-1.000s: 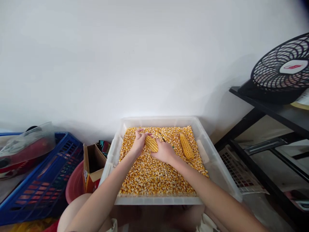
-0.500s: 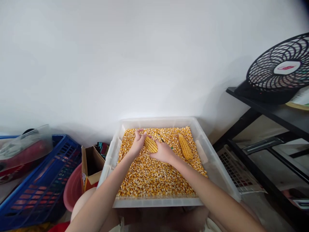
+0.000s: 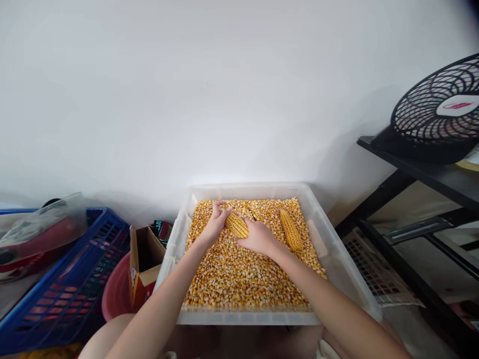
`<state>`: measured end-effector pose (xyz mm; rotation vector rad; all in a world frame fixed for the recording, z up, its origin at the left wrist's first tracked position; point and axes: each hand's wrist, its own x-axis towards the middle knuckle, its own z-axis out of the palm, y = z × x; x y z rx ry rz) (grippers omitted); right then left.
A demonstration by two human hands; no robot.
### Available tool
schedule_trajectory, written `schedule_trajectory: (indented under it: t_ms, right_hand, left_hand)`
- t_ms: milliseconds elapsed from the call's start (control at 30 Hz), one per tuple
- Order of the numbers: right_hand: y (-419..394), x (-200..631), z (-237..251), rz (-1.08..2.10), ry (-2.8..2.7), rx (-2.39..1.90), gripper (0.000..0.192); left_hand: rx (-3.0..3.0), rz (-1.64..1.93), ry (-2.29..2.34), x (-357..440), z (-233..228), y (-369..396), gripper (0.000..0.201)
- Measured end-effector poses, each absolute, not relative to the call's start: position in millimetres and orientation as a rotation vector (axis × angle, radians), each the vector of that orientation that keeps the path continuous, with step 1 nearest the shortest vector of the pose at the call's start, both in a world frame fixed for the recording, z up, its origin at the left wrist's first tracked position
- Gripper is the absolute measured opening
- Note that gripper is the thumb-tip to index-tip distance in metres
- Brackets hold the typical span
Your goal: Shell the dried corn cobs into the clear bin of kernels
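Note:
Between my two hands is a yellow corn cob (image 3: 237, 225) with its kernels on, held low over a bed of loose corn kernels (image 3: 239, 279). My left hand (image 3: 217, 221) grips the cob's left end, thumb on top. Around the right end my right hand (image 3: 257, 236) is closed, its fingers partly hidden behind the cob. To the right, a second corn cob (image 3: 291, 230) lies on the kernels, apart from both hands. A thin dark object, mostly covered by my right hand, shows just behind it. The kernels fill much of a translucent plastic bin (image 3: 247, 317).
On the left are a blue basket (image 3: 75, 279), a red basin (image 3: 115, 289) and an open cardboard box (image 3: 147, 257). A black fan (image 3: 441, 107) stands on a dark metal rack (image 3: 415, 172) at right, with a white perforated basket (image 3: 381, 271) below. A white wall rises behind the bin.
The whole view has shifted slightly, so things appear a little to the right and lower. Both hands keep hold of the same cob with almost the same grip.

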<state>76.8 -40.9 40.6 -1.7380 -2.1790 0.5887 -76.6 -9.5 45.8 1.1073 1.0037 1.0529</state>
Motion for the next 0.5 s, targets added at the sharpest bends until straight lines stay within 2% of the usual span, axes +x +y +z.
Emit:
schedule_trajectory:
  t_ms: [267,367,500]
  right_hand:
    - [-34.8,78.7,34.6,0.965,-2.037,-1.459,0.047]
    - [-36.7,77.0,37.1,0.928,-2.035,-1.513,0.048]
    - [-40.6,75.3,37.6,0.842,-2.063,-1.642,0.055]
  left_hand:
    - [1.016,1.108,0.883,-78.1,43.2,-10.0,0.044]
    - [0.977,1.126,0.905,-75.0,45.9,-9.9,0.040]
    - [1.062,1.088,0.994,-75.0,47.7,-11.8,0.047]
